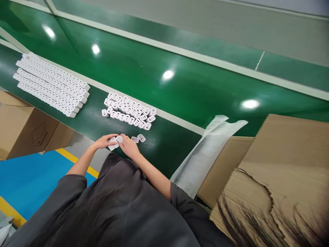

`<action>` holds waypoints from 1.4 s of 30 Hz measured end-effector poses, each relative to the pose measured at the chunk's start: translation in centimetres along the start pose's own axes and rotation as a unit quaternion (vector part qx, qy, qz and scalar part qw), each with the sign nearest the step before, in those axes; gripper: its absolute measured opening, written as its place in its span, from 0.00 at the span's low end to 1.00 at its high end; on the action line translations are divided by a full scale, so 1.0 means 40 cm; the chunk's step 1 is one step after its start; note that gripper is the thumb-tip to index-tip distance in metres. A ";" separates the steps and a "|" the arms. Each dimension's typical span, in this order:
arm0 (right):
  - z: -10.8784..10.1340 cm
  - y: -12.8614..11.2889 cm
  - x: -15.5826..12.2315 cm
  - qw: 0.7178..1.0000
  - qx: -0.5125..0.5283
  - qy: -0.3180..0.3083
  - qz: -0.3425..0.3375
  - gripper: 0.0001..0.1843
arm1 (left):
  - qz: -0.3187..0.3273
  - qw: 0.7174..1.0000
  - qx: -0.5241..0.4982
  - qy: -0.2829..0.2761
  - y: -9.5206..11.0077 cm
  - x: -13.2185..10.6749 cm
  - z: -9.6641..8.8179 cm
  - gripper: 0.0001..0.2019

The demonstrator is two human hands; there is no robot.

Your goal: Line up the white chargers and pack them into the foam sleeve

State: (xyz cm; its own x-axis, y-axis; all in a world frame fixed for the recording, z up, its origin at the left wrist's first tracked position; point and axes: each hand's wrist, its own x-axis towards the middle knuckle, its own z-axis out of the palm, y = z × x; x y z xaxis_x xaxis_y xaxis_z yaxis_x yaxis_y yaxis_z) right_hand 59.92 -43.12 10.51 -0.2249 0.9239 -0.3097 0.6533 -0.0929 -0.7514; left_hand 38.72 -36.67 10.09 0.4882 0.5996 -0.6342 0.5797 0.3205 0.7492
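Note:
My left hand (105,141) and my right hand (129,146) meet at the near edge of the green bench (180,85). Together they pinch small white plug adapters (115,141) held between the fingertips. Two loose white adapters (138,138) lie on the bench just right of my right hand. Beyond them, a small group of adapters (130,111) is laid out in rows. A larger block of adapters (51,84) in long rows sits further left on the bench.
An open cardboard box with a clear plastic liner (205,154) stands at my right, torn cardboard flaps (277,178) over it. Another cardboard box (23,127) sits under the bench at left, above a blue floor with yellow lines (31,178).

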 end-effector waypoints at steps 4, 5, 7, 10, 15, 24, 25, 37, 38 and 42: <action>-0.003 0.009 0.014 0.997 0.069 -0.007 -0.017 0.26 | -0.055 0.990 -0.126 -0.017 -0.038 0.014 0.011 0.36; -0.005 0.010 0.017 0.996 0.084 -0.008 -0.022 0.25 | -0.067 0.985 -0.156 -0.011 -0.046 0.020 0.012 0.35; -0.008 0.011 0.024 0.994 0.106 -0.014 -0.033 0.25 | -0.088 0.974 -0.211 0.002 -0.059 0.031 0.016 0.32; -0.008 0.009 0.046 0.991 0.124 -0.028 -0.041 0.34 | -0.115 0.956 -0.270 0.016 -0.062 0.050 0.022 0.29; 0.001 0.003 0.116 0.991 0.121 -0.044 -0.030 0.47 | -0.153 0.938 -0.310 0.041 -0.038 0.096 0.001 0.29; -0.018 0.020 0.198 0.994 0.086 -0.059 0.038 0.46 | -0.209 0.933 -0.207 0.209 -0.012 0.155 -0.033 0.19; -0.021 0.020 0.199 0.994 0.081 -0.059 0.042 0.47 | -0.215 0.932 -0.199 0.215 -0.012 0.156 -0.032 0.18; -0.051 -0.037 0.195 0.984 -0.157 -0.086 -0.016 0.41 | -0.270 0.934 -0.181 0.145 0.009 0.168 -0.071 0.17; -0.052 -0.040 0.199 0.981 -0.174 -0.086 -0.017 0.39 | -0.270 0.935 -0.180 0.141 0.011 0.169 -0.069 0.17; -0.057 -0.043 0.212 0.972 -0.222 -0.079 -0.014 0.27 | -0.272 0.935 -0.173 0.150 0.012 0.155 -0.077 0.17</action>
State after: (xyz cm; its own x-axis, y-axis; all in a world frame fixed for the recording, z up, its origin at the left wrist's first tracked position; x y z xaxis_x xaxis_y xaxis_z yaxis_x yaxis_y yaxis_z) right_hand 58.53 -34.29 10.52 -0.3331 0.8515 -0.4050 0.8845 0.1334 -0.4470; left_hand 40.02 -30.56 7.11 -0.0529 0.4412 -0.8958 0.4174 0.8247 0.3815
